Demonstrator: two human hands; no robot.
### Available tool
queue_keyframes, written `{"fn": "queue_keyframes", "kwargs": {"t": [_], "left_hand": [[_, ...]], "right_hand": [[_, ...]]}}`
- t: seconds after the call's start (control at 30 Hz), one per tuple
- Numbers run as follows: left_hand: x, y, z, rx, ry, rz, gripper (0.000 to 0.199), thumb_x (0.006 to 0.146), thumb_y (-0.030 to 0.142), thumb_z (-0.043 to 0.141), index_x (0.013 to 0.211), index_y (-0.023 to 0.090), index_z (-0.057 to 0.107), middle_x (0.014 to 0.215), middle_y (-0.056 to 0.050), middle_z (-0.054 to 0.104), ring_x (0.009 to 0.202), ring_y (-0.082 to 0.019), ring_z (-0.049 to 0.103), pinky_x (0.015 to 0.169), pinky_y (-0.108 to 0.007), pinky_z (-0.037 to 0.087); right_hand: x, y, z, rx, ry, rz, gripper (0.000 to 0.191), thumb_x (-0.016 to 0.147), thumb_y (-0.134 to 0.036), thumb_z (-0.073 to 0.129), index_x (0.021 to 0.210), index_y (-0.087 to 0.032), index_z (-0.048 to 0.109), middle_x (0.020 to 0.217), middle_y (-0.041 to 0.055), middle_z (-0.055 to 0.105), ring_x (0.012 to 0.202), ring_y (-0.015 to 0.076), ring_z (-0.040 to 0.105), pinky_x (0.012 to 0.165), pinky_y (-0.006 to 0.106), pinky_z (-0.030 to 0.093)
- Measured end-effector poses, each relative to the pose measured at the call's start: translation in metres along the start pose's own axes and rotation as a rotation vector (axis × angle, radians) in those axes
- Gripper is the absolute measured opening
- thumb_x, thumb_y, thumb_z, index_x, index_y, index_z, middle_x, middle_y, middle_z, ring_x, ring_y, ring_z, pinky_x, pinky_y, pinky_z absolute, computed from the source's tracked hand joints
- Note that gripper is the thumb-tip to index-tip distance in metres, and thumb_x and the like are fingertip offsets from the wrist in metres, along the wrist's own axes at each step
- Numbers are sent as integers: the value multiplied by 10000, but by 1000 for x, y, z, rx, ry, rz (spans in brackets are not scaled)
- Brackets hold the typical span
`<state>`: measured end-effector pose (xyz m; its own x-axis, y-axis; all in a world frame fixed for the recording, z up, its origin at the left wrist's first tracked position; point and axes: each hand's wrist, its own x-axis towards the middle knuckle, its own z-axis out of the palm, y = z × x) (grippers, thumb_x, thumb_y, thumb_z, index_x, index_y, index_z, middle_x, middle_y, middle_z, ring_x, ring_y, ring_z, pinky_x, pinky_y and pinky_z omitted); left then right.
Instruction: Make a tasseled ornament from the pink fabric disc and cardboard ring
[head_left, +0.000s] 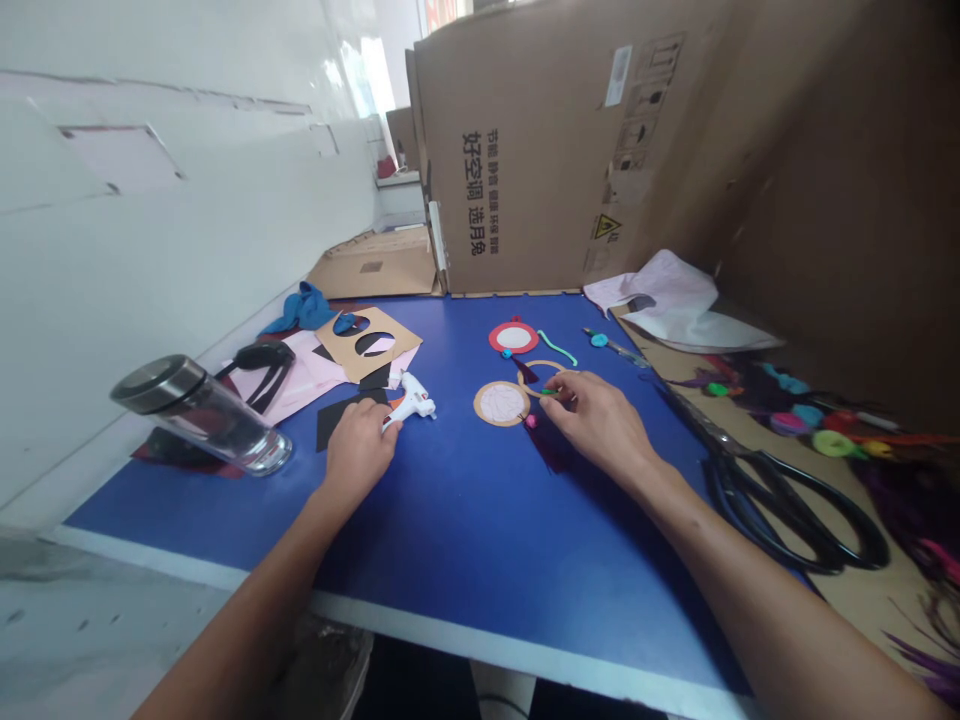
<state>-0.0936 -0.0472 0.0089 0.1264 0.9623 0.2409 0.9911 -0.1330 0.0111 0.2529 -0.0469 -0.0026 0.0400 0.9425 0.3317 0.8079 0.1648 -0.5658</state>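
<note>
My left hand (361, 446) is wrapped round the handle of a white glue gun (412, 398), whose body lies low over the blue table (450, 530). The fingers of my right hand (596, 415) pinch a small green piece (550, 392) at a thin tan ring (537, 367). Left of that ring lies a tan-rimmed disc (502, 403) with a pale centre, and a pink bead (531, 421) with a dark red tassel sits at its edge. Behind it is a red-rimmed disc (514, 338) with a blue bead and tassel. A green strip (557, 347) curves beside them.
A glass bottle (214, 420) stands tilted-looking at the left, near cut cardboard (367, 340) and black paper. Large black scissors (780, 490) lie at the right, beside coloured cords. Cardboard boxes (540, 150) wall off the back.
</note>
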Motion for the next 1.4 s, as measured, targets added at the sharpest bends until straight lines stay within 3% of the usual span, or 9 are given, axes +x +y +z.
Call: {"fn": "queue_keyframes", "kwargs": {"t": [0.27,0.47,0.6,0.73,1.0,1.2,1.23,1.33,1.4], "left_hand": [[-13,27,-24,-312,193,-95,191,958,347,604,980,212,736,1023,-66,723,998,-263,658,883,-382,480],[-31,70,-47,-514,265,-249,150,916,370,675,882,244,748,807,17,623,703,-161,549,662,-311,380],[-40,96,-48,-618,325,-242,126,900,342,696,847,235,735,766,27,580,673,-143,515,643,-300,363],[-45,121,-45,-633,340,-221,80,899,267,698,835,237,736,790,28,604,676,-130,530,655,-292,365],[-47,153,-34,-548,356,-178,223,996,306,632,788,234,666,806,10,638,685,-139,549,624,-308,319],[-50,169,-33,-556,303,-114,120,990,267,639,879,253,681,904,-6,697,825,-180,637,693,-317,393],[-52,169,-33,-575,280,-84,53,979,257,651,955,260,699,947,-9,709,849,-185,645,713,-320,414],[-57,157,-32,-703,175,-5,302,905,204,709,1194,287,692,1069,-9,725,889,-184,657,783,-320,480],[-54,141,-31,-805,125,-13,304,883,168,705,1166,278,702,1058,-5,726,901,-176,663,819,-314,508]], "right_hand": [[-9,-28,-6,308,186,-27,188,936,-300,610,980,-219,774,946,62,769,798,220,673,748,351,473],[-33,-66,13,639,-126,4,218,935,-380,635,959,-227,787,950,48,788,854,237,692,780,365,495],[-48,-87,20,927,-288,64,395,939,-502,677,1216,-233,761,1199,89,769,1052,263,701,881,390,533],[-53,-104,20,1158,-356,78,360,982,-548,635,1161,-263,764,1223,56,754,1157,259,669,983,384,515],[-53,-107,30,1271,-107,294,397,919,-588,714,959,-195,752,932,34,721,881,206,620,812,321,493],[-49,-106,24,1322,0,402,446,845,-624,777,909,-183,752,864,31,705,803,189,600,766,319,473],[-48,-105,23,1313,20,412,448,839,-628,782,899,-185,748,846,26,698,785,185,593,749,316,470],[-44,-97,19,1285,76,430,456,836,-641,777,904,-192,742,823,19,696,761,184,592,710,311,458],[-41,-88,16,1247,106,429,462,840,-645,773,904,-189,740,834,27,708,765,188,599,696,309,444]]}}
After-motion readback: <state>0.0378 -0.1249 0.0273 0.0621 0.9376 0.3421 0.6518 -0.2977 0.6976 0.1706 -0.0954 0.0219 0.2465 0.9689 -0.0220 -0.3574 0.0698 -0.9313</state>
